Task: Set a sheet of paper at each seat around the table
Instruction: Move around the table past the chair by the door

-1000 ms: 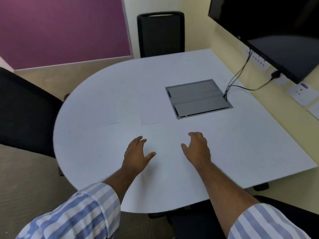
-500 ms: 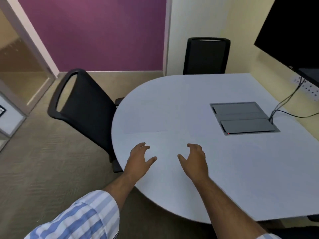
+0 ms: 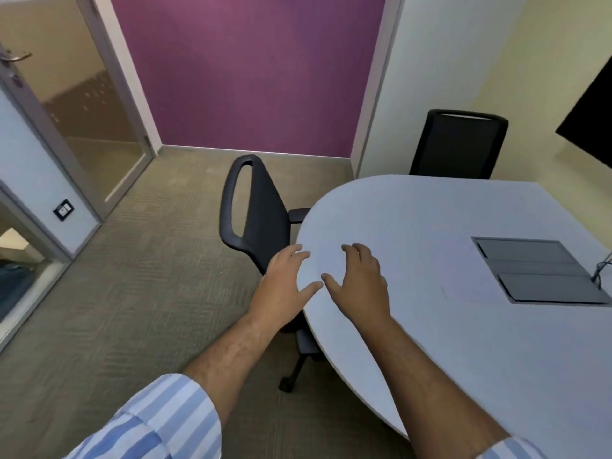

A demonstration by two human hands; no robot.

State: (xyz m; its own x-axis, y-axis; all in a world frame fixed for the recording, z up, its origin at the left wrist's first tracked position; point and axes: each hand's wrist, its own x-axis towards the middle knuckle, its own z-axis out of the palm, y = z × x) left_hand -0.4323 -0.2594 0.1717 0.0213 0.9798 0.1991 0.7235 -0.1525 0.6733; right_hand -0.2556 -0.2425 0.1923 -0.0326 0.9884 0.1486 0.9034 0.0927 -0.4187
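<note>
A white round-ended table [image 3: 463, 342] fills the right half of the head view. A white sheet of paper [image 3: 470, 286] lies on it, barely distinct, just left of the grey cable hatch [image 3: 536, 270]. My left hand [image 3: 284, 283] hovers at the table's left edge, fingers spread, holding nothing. My right hand [image 3: 361, 283] hovers over the tabletop beside it, fingers apart and empty. A black chair [image 3: 255, 207] stands at the table's left end; a second black chair [image 3: 458, 144] stands at the far side.
Carpeted floor [image 3: 149, 309] spreads to the left. A glass door [image 3: 82, 104] and a purple wall [image 3: 248, 71] close the room. A black screen [image 3: 592, 117] hangs at the right, with cables [image 3: 601, 270] dropping into the hatch.
The view has swung left along the table. Both hands moved from the table's middle front toward its rounded left end, near the black chair. They stay empty.
</note>
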